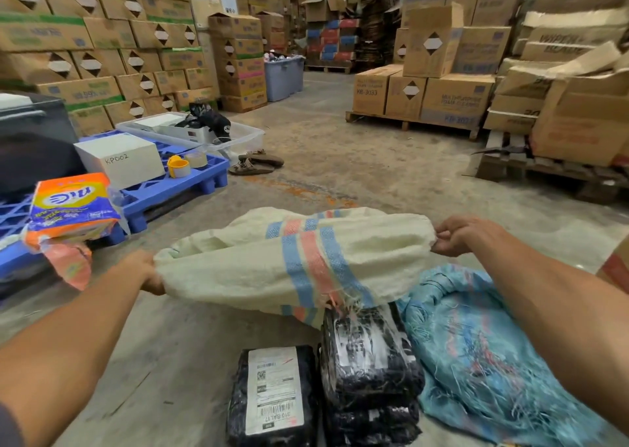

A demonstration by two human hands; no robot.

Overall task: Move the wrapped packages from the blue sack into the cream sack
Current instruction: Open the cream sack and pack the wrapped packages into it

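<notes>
Above the floor, cream sack (299,262) stretched between both hands' closed grips, left hand (144,271), right hand (457,235), wrapped packages (369,371) beside blue sack (476,344)

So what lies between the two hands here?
In the head view, the cream sack stretches between the left hand and right hand, each gripping an end.

Two bare forearms, left hand (144,271) and right hand (457,235) without gloves, rings or watch; dark sleeve (8,426) edge just visible at lower left.
</notes>
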